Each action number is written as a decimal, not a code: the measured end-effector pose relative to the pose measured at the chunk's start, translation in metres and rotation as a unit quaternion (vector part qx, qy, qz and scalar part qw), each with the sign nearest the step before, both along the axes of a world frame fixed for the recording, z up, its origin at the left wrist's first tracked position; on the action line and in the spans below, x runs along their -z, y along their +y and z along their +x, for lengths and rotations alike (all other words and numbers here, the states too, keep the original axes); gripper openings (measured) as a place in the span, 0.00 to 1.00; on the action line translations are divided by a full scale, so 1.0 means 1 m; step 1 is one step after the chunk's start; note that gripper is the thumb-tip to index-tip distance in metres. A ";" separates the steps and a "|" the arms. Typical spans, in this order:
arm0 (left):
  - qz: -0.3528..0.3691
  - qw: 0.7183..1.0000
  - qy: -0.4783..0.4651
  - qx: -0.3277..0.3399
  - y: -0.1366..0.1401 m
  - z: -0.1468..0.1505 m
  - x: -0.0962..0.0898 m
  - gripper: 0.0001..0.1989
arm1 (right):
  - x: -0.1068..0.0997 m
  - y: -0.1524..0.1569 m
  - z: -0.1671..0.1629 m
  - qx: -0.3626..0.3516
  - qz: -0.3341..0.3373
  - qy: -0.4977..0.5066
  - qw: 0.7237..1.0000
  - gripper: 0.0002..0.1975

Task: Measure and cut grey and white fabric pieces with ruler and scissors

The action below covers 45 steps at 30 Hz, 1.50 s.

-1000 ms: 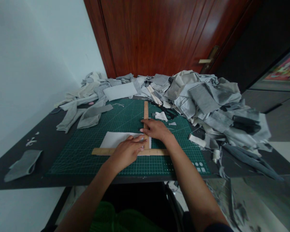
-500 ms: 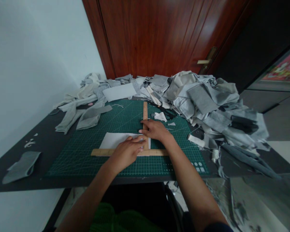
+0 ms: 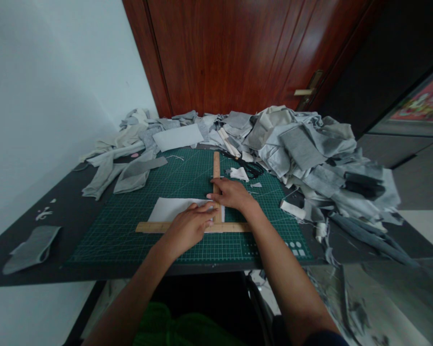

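A white rectangular sheet (image 3: 168, 208), paper or cloth, lies on the green cutting mat (image 3: 111, 235). Over its near edge rests a wooden ruler (image 3: 147, 227), lying crosswise. An upright wooden ruler (image 3: 216, 164) meets it in a T shape; whether the two are joined I cannot tell. My left hand (image 3: 188, 225) lies with its fingers stretched out over the sheet and the foot of the upright ruler. Just beyond it, my right hand (image 3: 233, 193) reaches across the upright ruler from the right, finger and thumb bent over its left edge.
Black scissors (image 3: 252, 169) lie beside small white scraps (image 3: 239, 174) on the mat. A large heap of grey and white fabric pieces (image 3: 303, 149) covers the back right. More cloth strips (image 3: 133, 178) lie at left, and a folded grey piece (image 3: 34, 250) near the left edge.
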<state>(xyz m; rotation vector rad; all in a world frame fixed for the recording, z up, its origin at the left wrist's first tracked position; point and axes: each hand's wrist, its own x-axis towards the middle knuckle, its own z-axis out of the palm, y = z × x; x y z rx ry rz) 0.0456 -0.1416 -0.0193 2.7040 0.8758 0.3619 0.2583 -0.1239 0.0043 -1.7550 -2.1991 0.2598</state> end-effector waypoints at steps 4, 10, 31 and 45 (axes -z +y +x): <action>-0.006 1.000 0.001 0.001 -0.001 0.001 -0.004 0.21 | 0.000 0.000 0.000 0.002 -0.004 0.001 1.000 0.30; -0.013 1.000 -0.017 0.008 -0.001 0.001 -0.006 0.21 | -0.001 0.000 -0.001 0.005 -0.010 -0.007 1.000 0.30; -0.010 1.000 0.006 0.003 -0.002 0.002 -0.008 0.22 | 0.009 0.018 0.035 0.021 -0.066 0.247 0.967 0.13; -0.001 1.000 0.014 0.014 0.000 0.005 -0.009 0.20 | 0.014 0.023 0.048 0.042 0.020 0.269 0.962 0.12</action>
